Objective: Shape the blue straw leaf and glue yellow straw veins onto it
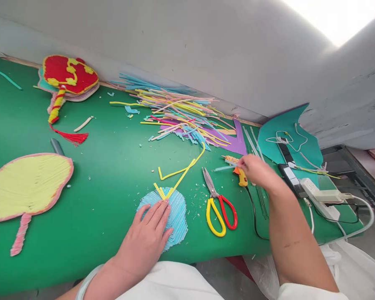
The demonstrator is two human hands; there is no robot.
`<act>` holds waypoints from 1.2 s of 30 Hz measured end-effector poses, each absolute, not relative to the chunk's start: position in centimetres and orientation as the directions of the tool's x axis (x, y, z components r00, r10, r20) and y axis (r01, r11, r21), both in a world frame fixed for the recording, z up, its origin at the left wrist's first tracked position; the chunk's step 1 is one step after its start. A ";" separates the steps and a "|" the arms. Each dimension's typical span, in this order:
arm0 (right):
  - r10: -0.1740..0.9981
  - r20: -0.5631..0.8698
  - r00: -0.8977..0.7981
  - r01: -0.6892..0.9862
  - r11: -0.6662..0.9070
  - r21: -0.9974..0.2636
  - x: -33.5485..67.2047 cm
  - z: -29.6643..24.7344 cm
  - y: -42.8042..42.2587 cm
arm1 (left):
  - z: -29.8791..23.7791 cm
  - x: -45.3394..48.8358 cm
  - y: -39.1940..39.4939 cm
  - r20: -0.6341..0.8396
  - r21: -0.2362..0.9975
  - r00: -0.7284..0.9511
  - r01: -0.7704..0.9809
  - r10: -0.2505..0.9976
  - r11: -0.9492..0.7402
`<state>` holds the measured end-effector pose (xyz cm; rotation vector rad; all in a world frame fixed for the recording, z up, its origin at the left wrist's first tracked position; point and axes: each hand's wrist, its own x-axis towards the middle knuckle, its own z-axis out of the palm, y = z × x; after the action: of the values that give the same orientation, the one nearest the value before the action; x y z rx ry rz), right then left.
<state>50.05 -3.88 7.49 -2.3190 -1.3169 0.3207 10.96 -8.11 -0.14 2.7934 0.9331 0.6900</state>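
Note:
My left hand (148,229) lies with fingers stretched out over a round blue disc (178,216) made of pipe cleaners. Its fingertips press on the ends of bent yellow pipe cleaners (181,179), which reach beyond the disc's far edge. On the right, my right hand (256,171) has its fingers closed at the top of a yellow glue gun (243,178) with an orange trigger. A short pale blue strip (225,168) lies beside those fingers. Between both hands rest open-bladed scissors (217,200) with one yellow and one red handle.
Many coloured pipe cleaners (181,108) are heaped near the wall. Finished fans, a red one (70,75) and a yellow one (28,185), lie at left. A power strip (320,200), phones and cables occupy the right side, with a teal sheet (271,133) behind.

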 end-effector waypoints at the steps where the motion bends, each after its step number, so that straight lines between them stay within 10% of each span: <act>1: 0.850 0.100 0.518 0.778 -0.420 -0.467 50.5 8.7 -2.9 | -0.2 11.0 -8.1 0.384 0.252 0.703 0.543 0.598 -0.801; 4: 0.763 0.373 0.528 0.824 -0.356 -0.440 51.0 11.4 0.8 | -0.2 11.0 -8.1 0.386 0.265 0.696 0.545 0.606 -0.795; 12: 0.793 0.569 0.219 0.952 -0.046 -0.303 45.2 9.7 4.2 | -0.2 10.9 -8.0 0.387 0.239 0.710 0.539 0.588 -0.808; 21: 0.958 0.200 0.205 0.969 -0.170 -0.179 36.3 0.5 -12.2 | 0.0 10.8 -8.3 0.321 0.265 0.722 0.553 0.613 -0.790; 31: 0.925 0.266 0.270 0.960 -0.238 -0.147 40.7 -0.6 -13.6 | 0.1 10.9 -8.5 0.303 0.250 0.723 0.568 0.621 -0.784; 36: 0.895 0.446 0.032 0.973 0.074 -0.218 38.1 4.2 -8.6 | 0.1 11.0 -8.4 0.315 0.253 0.718 0.566 0.620 -0.785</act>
<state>38.11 -8.61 4.19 -1.8460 -1.8871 -0.2196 10.99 -8.39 0.13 2.7821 0.9654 0.5860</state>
